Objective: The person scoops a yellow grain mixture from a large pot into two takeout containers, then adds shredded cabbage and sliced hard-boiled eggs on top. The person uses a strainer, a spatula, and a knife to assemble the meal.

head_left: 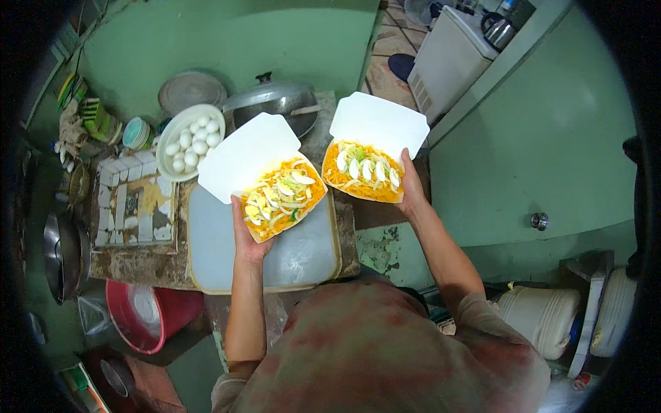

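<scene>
Two open white takeout boxes of orange noodles topped with sliced boiled egg and pale shredded greens are held up side by side. My left hand (pixel 249 237) grips the left noodle box (pixel 288 196) at its near left side, thumb along the wall and the other fingers hidden beneath. Egg pieces lie scattered over its noodles. My right hand (pixel 411 187) holds the right noodle box (pixel 361 172) by its right side, where egg slices sit in a row. Both lids stand folded back, away from me. The left box is above a pale grey tray (pixel 265 251) on the counter.
A bowl of whole white eggs (pixel 193 143) stands left of the boxes. Behind are a lidded metal pot (pixel 272 100) and a round grey lid (pixel 191 93). A tiled sink area (pixel 134 199) lies left, a red bucket (pixel 165 313) below it. A green door (pixel 530 158) is at right.
</scene>
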`<action>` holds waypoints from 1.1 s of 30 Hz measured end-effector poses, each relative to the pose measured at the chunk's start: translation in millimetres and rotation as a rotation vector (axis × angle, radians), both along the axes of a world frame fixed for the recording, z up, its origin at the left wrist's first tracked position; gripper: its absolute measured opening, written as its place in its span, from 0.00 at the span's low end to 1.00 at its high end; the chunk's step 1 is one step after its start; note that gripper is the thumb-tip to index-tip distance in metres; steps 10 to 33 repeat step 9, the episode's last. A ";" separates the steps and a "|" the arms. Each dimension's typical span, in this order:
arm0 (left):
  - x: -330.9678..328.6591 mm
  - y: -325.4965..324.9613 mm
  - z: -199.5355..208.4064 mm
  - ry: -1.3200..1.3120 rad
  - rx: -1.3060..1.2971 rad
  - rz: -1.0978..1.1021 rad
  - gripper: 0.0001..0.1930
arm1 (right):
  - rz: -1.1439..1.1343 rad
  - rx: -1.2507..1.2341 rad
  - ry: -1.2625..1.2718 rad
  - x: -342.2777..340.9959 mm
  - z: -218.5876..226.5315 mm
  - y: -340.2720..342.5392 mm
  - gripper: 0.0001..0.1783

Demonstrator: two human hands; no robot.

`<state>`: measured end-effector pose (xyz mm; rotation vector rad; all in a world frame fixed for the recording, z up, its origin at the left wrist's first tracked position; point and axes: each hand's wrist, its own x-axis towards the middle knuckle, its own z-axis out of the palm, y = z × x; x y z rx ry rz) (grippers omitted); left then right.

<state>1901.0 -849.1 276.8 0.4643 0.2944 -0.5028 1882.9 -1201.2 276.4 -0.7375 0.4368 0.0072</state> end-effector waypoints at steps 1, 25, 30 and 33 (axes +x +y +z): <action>3.1 -10.2 2.4 -0.041 -0.038 -0.031 0.41 | -0.027 -0.010 0.012 0.2 3.6 -10.9 0.40; 32.6 -120.4 8.8 -0.016 -0.042 -0.085 0.39 | -0.100 0.077 -0.023 4.0 16.7 -113.1 0.42; 32.6 -120.4 8.8 -0.016 -0.042 -0.085 0.39 | -0.100 0.077 -0.023 4.0 16.7 -113.1 0.42; 32.6 -120.4 8.8 -0.016 -0.042 -0.085 0.39 | -0.100 0.077 -0.023 4.0 16.7 -113.1 0.42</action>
